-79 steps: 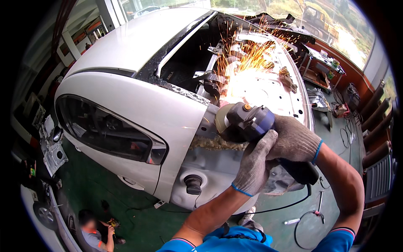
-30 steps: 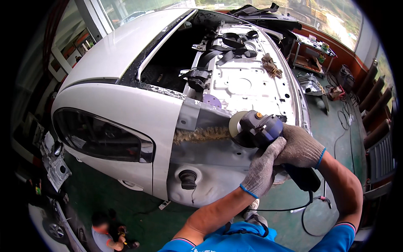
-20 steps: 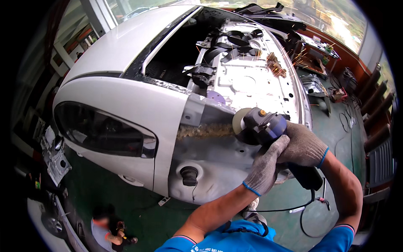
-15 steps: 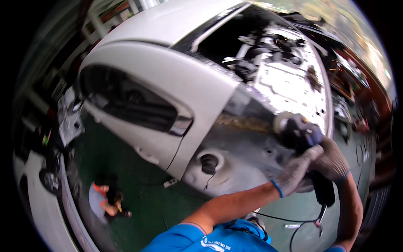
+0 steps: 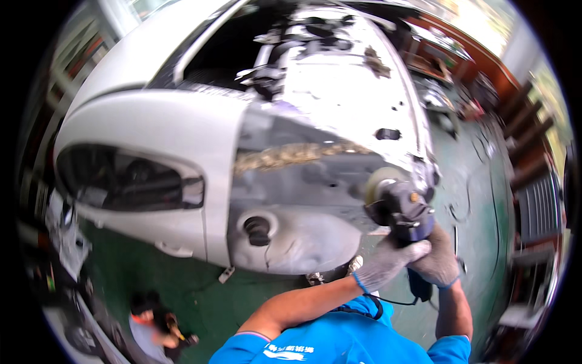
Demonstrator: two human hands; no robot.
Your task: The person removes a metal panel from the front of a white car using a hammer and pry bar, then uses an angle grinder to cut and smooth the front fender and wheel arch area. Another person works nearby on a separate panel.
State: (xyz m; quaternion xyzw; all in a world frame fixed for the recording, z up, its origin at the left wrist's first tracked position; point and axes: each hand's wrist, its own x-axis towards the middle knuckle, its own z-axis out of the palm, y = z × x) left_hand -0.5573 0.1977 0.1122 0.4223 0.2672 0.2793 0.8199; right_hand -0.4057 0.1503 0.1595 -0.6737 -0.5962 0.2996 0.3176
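Observation:
An angle grinder [image 5: 410, 212] with a pale round disc [image 5: 381, 187] is held in front of me, over the right end of the car's bare grey metal panel [image 5: 315, 182]. My gloved left hand [image 5: 388, 262] is closed round its body just behind the head. Close beside it, my gloved right hand [image 5: 438, 259] grips the grinder too, and its dark handle end shows below. I cannot tell whether the disc touches the metal. A ragged tan strip [image 5: 285, 158] runs across the panel, and below it is a round opening [image 5: 257, 230] with a black ribbed part.
The white car body [image 5: 145, 115] fills the left and middle, its side window [image 5: 130, 176] still fitted. A crouching person [image 5: 151, 330] is on the green floor at lower left. Cables [image 5: 470, 200] lie on the floor at right, near a cluttered workbench [image 5: 439, 54].
The view has swung to the right, so the car sits further left in it. My hands and the grinder appear further left and closer to the panel's right end, both still gripping.

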